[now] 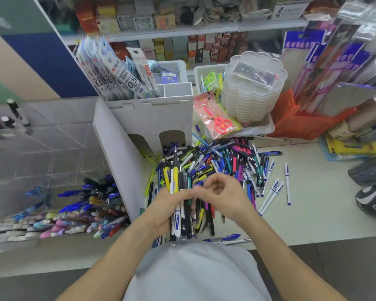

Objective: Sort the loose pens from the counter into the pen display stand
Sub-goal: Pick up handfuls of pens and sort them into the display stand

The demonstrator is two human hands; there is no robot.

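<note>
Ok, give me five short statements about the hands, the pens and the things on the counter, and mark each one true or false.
1. The left hand grips a bundle of pens. True.
2. The right hand lies flat on the counter. False: it is raised, fingers curled at the bundle.
3. The pile of loose pens lies beyond the hands. True.
4. The packaged scissors have blue handles. False: red.
5. The stack of clear plastic containers stands left of the white stand. False: right.
</note>
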